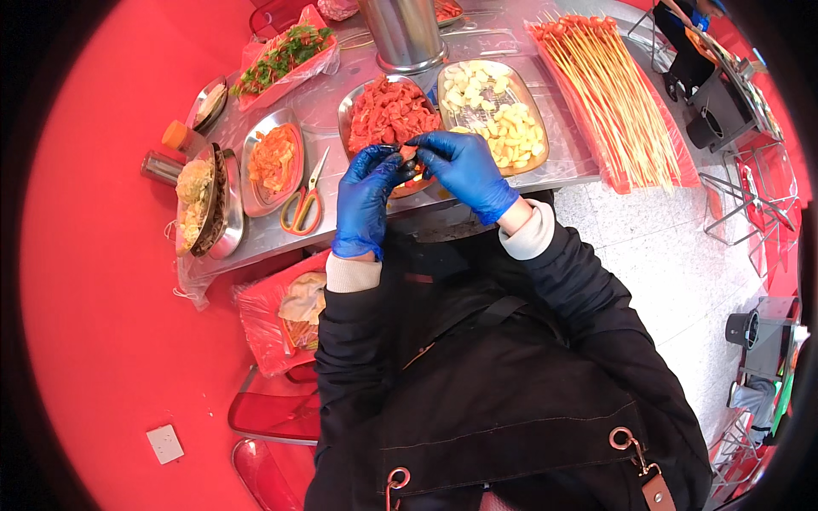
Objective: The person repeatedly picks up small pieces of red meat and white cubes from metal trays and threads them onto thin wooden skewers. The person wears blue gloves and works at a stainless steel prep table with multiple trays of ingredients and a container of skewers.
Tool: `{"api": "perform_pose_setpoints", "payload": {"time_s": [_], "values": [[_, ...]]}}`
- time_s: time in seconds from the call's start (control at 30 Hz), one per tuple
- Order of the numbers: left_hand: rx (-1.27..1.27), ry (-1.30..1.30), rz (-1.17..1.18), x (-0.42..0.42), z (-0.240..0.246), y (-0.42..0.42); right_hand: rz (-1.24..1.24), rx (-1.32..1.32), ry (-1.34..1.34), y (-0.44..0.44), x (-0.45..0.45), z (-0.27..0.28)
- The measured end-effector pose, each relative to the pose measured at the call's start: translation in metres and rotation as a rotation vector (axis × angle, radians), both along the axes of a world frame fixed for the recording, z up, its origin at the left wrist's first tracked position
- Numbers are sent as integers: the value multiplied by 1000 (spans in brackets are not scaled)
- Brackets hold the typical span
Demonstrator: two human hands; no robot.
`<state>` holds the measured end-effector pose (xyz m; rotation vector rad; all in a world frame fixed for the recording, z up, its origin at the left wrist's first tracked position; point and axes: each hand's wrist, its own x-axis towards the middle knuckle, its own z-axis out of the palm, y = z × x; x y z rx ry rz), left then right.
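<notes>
My left hand (366, 198) and my right hand (471, 174), both in blue gloves, meet over the near edge of a metal tray. Between their fingertips they pinch a small piece of red meat (408, 152). The tray holds a heap of raw red meat pieces (391, 110); its near end is partly hidden by my hands. Right of it, an oval tray (544, 131) carries pale and yellowish pieces (516, 135) that look like peeled garlic cloves. Scissors (308, 201) with yellow and red handles lie on the steel table (332, 169) to the left of my left hand.
Wooden skewers (607, 96) with red pieces on their far ends fill a plastic-lined tray at right. Leftward are a plate of orange-red slices (273, 160), stacked bowls (220, 211) and green-leaf bundles (284, 57). A steel cylinder (402, 35) stands behind. Folding stools (751, 198) and a person (680, 45) are farther right.
</notes>
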<state>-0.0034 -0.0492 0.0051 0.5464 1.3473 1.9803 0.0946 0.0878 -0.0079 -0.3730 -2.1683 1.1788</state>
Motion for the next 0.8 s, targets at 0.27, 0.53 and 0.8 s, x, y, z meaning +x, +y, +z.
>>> {"api": "perform_pose_setpoints", "payload": {"time_s": [0.27,0.53,0.8], "values": [[18,-21,-35,0,-1,-2,58,-35,45,8,-4,3],[84,-70,42,5,-5,-1,-8,36,-4,-4,-3,2],[40,118,168,11,-2,-1,203,-261,-140,2,-5,5]]}}
